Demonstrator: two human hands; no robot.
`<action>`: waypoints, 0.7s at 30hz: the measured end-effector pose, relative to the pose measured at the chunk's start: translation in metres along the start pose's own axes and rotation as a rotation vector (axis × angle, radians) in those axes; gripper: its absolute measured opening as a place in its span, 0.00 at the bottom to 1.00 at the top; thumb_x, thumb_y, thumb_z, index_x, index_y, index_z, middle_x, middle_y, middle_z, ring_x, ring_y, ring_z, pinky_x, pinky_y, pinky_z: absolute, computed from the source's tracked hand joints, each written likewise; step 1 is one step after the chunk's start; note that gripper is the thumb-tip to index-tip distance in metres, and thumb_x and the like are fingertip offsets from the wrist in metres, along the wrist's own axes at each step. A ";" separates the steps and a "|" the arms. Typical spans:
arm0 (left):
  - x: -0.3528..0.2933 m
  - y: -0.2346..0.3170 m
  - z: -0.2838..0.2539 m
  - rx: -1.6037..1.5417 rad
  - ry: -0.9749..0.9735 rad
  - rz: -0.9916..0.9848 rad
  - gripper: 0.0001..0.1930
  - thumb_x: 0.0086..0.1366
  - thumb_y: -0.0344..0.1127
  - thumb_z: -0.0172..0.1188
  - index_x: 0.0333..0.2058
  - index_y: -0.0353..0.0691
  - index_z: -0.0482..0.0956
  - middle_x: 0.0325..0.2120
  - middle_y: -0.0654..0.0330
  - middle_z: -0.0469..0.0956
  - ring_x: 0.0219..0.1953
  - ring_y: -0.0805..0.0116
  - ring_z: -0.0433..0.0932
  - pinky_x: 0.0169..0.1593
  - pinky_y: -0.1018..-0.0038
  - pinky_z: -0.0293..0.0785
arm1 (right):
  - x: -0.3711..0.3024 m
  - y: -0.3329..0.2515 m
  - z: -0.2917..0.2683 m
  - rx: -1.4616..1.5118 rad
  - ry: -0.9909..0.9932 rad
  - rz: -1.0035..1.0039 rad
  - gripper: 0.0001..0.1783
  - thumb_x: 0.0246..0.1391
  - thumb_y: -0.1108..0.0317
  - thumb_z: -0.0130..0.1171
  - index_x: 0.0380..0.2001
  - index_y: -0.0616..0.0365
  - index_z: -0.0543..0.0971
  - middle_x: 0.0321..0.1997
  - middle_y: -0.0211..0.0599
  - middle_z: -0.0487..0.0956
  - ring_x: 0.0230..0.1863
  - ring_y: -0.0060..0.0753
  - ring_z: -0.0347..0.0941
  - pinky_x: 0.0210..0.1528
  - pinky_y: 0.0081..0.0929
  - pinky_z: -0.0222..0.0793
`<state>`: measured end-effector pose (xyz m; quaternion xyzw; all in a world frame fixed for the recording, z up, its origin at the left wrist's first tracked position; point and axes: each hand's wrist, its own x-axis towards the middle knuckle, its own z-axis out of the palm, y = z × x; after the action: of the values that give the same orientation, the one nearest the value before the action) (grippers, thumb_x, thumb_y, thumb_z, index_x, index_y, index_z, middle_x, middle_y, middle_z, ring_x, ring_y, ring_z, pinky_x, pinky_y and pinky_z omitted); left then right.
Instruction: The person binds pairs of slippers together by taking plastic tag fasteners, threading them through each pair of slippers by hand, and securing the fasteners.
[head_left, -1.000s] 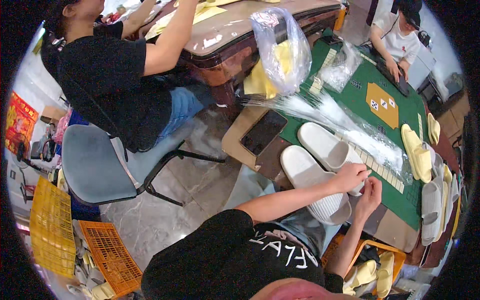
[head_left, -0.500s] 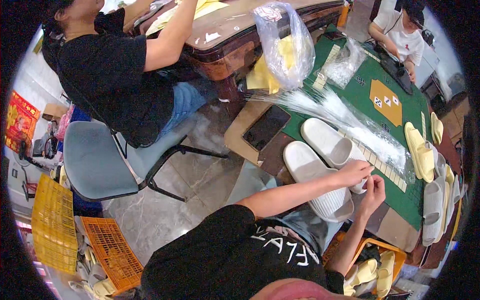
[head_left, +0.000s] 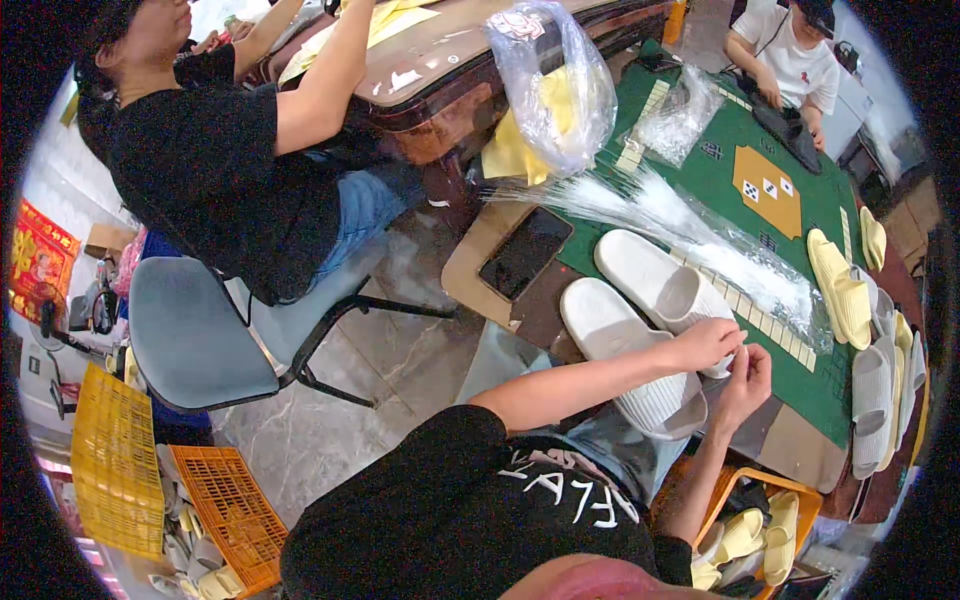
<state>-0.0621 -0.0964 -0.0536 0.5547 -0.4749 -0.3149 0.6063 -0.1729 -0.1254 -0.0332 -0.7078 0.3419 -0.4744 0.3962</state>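
My left hand [head_left: 705, 344] and my right hand [head_left: 746, 384] meet above the near edge of the green table, fingertips pinched together. Whatever is between them is too small or thin to make out. Below my left forearm lies a pale grey slide slipper [head_left: 612, 330] with a ribbed strap. Its partner, another pale grey slipper [head_left: 645, 268], rests beside it on the far side, its strap end partly behind my left hand. A bundle of thin clear plastic strands [head_left: 690, 222] in a transparent bag stretches across the table just beyond the slippers.
A dark phone [head_left: 527, 254] lies left of the slippers. Yellow slippers [head_left: 840, 290] and grey slippers [head_left: 872, 400] line the right edge. An orange crate [head_left: 795, 480] of slippers stands near my right arm. One person sits at left by a grey chair [head_left: 200, 330]; another works at the far right.
The whole view has shifted slightly. My hands stay pinched together over the slippers, with the right fingertips drawn a little closer to the left ones.
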 end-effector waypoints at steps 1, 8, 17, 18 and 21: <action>0.000 0.002 -0.001 -0.002 -0.019 -0.014 0.16 0.63 0.40 0.46 0.23 0.32 0.70 0.15 0.57 0.69 0.19 0.68 0.68 0.25 0.69 0.64 | 0.000 0.000 0.000 0.001 0.003 0.002 0.04 0.51 0.73 0.55 0.27 0.63 0.72 0.22 0.27 0.70 0.22 0.16 0.62 0.24 0.16 0.58; -0.002 0.005 -0.002 0.084 -0.035 0.021 0.13 0.61 0.36 0.46 0.26 0.31 0.71 0.22 0.47 0.73 0.27 0.54 0.74 0.33 0.63 0.68 | 0.002 -0.002 0.002 0.201 -0.027 0.032 0.05 0.52 0.72 0.54 0.28 0.63 0.73 0.24 0.26 0.71 0.23 0.16 0.62 0.26 0.15 0.57; -0.046 0.046 -0.049 0.415 0.329 0.230 0.14 0.54 0.23 0.50 0.41 0.35 0.71 0.40 0.50 0.71 0.43 0.50 0.71 0.45 0.63 0.68 | 0.001 0.041 -0.036 0.059 0.033 0.118 0.08 0.56 0.70 0.50 0.34 0.63 0.75 0.23 0.25 0.69 0.25 0.16 0.62 0.29 0.15 0.59; -0.054 0.051 -0.064 0.527 0.239 0.161 0.15 0.52 0.23 0.51 0.41 0.35 0.71 0.41 0.51 0.70 0.45 0.50 0.70 0.48 0.63 0.67 | 0.000 0.045 -0.042 0.114 0.039 0.158 0.07 0.56 0.70 0.49 0.34 0.63 0.74 0.23 0.25 0.69 0.25 0.16 0.61 0.28 0.15 0.58; -0.072 0.032 -0.090 0.670 -0.041 0.128 0.24 0.48 0.23 0.53 0.48 0.34 0.67 0.46 0.50 0.68 0.50 0.52 0.66 0.55 0.63 0.61 | -0.003 0.053 -0.047 0.189 0.064 0.200 0.07 0.58 0.70 0.47 0.33 0.62 0.72 0.22 0.25 0.67 0.24 0.16 0.61 0.28 0.14 0.57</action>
<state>-0.0091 0.0086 -0.0329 0.6855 -0.5981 -0.1138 0.3992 -0.2242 -0.1579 -0.0698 -0.6142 0.3772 -0.4850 0.4952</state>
